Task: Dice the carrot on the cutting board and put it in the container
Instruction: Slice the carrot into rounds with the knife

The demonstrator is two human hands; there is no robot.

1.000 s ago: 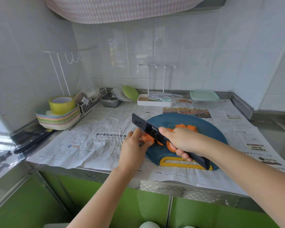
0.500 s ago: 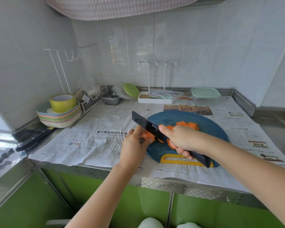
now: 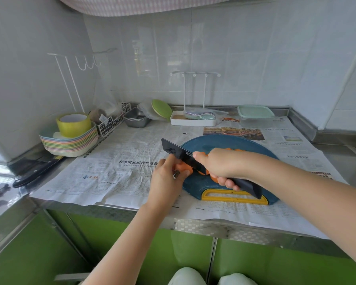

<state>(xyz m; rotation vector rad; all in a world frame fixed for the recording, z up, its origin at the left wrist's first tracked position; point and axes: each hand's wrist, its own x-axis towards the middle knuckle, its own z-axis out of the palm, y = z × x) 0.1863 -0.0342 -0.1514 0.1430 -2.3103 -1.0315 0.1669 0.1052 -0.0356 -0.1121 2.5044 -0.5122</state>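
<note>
A round blue cutting board with a yellow handle lies on newspaper. On its left edge my left hand pinches an orange carrot piece. My right hand grips a black knife, whose blade crosses the carrot and points up-left. More cut carrot pieces peek out behind my right hand, mostly hidden. A clear container with a mint-green lid stands at the back right by the wall.
A stack of pastel bowls with a yellow tape roll stands at the left, a second black knife beside it. A wire basket, metal tray and white rack line the back wall.
The knife blade has shifted slightly on the carrot while both hands keep their hold. The camera has tilted a little, moving the scene in the frame.
</note>
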